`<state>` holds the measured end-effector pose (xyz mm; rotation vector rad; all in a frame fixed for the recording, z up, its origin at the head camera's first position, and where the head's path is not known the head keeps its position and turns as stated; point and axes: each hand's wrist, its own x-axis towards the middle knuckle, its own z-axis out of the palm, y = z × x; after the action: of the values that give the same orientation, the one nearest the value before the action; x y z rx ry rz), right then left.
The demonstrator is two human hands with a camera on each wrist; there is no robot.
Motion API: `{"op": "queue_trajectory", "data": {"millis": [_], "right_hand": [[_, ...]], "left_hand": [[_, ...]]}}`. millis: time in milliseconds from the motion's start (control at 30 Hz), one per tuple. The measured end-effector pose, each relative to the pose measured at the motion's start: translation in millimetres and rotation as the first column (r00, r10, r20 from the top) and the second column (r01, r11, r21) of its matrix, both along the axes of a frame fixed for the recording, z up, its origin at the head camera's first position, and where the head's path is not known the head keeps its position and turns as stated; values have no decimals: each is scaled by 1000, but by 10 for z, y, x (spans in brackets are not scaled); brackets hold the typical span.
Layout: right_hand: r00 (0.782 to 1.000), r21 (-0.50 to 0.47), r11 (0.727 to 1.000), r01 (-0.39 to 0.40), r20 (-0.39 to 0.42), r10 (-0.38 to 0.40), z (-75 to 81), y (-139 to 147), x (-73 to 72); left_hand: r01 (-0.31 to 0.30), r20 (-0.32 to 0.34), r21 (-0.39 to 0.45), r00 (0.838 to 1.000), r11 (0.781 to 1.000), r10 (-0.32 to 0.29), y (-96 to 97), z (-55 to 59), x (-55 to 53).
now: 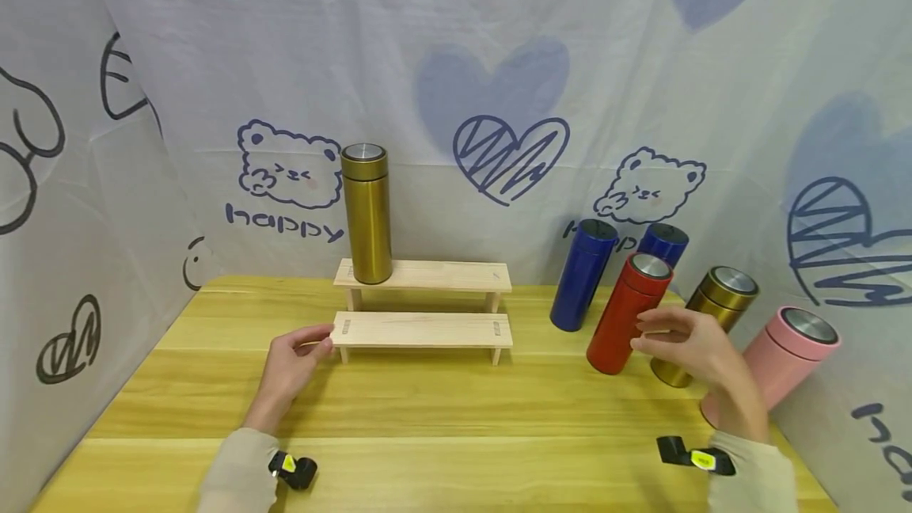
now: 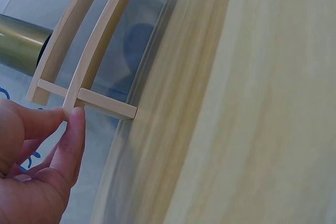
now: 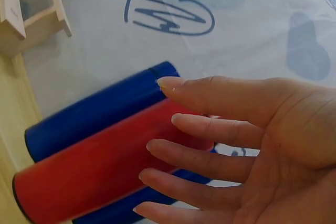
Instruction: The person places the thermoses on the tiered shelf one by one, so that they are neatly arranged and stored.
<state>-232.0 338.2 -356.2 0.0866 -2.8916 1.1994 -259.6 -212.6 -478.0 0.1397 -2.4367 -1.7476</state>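
Note:
My left hand (image 1: 288, 364) pinches the left end of the lower step of a two-tier wooden stand (image 1: 423, 330) between thumb and fingertips. In the left wrist view that step's board end (image 2: 73, 90) sits between the thumb and fingers. A gold thermos flask (image 1: 369, 216) stands upright on the left part of the upper step. My right hand (image 1: 694, 345) hangs beside a red thermos flask (image 1: 623, 319), fingers spread and holding nothing. In the right wrist view the fingers (image 3: 205, 158) overlap the red flask, with a blue flask (image 3: 100, 111) behind it.
Two blue flasks, one of them (image 1: 583, 275) left of the red flask, stand toward the back right. Another gold flask (image 1: 723, 291) and a pink flask (image 1: 798, 351) stand at the right. A printed cloth (image 1: 399, 85) hangs behind the wooden table (image 1: 427, 434).

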Motion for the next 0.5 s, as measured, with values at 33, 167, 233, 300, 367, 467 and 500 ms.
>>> {"op": "queue_trajectory", "data": {"millis": [33,167,233,300,367,467,500], "right_hand": [[1000,9,1000,8,3,-8,-12,15,-5],[999,61,997,45,13,-46,-71,71,-37],[998,75,995,64,24,-66,-109,94,-63],[994,67,993,93,50,-97,-145,104,-89],[990,58,991,120,72,-124,-175,102,-102],[982,52,986,155,105,-160,-200,100,-119],[979,55,985,162,114,-167,-212,104,-126]], "left_hand": [[-3,1,2,1000,1000,3,-1,-2,-2],[-10,9,4,1000,1000,10,1,-9,-6],[-11,10,7,1000,1000,11,1,-13,-8],[-10,10,8,1000,1000,10,2,-16,-9],[-12,10,8,1000,1000,12,-1,-18,-11],[-15,9,8,1000,1000,15,-4,-15,-7],[-16,8,8,1000,1000,16,-3,-14,-8]]}}
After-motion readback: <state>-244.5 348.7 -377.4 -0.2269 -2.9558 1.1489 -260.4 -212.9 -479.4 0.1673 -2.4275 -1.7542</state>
